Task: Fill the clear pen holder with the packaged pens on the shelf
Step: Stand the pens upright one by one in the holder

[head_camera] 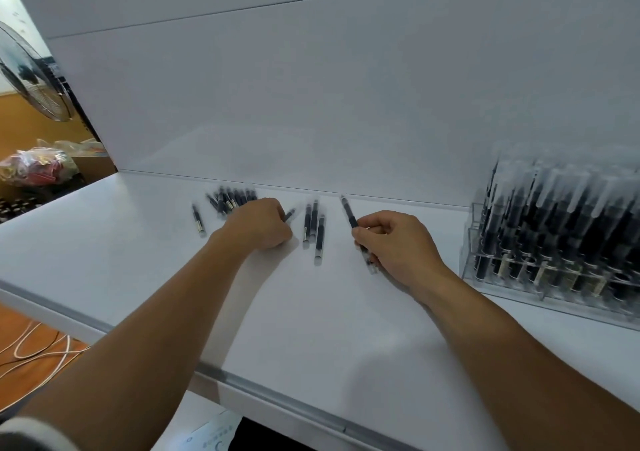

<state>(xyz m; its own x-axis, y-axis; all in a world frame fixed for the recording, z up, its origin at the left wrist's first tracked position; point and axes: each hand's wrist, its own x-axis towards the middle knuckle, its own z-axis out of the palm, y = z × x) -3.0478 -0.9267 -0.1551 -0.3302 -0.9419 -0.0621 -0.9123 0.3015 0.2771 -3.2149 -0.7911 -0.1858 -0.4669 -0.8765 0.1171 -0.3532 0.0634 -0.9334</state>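
Black pens in clear sleeves lie on the white shelf [138, 242]. A pile of them [230, 199] sits at the back left, with a single pen [198, 220] further left. Three loose pens [313, 229] lie between my hands. My left hand [259, 223] is closed on a packaged pen [290, 213] whose tip pokes out to the right. My right hand [391, 242] grips another packaged pen [349, 212], which points up and to the left. The clear pen holder [485, 263] stands at the right, with several packaged pens upright in it.
The shelf's white back panel [311, 104] rises behind the pens. A metal strip [270, 395] edges the shelf front. Off the left end are a fan [31, 69], a plastic bag of items [38, 166] and cables [38, 350] on the floor.
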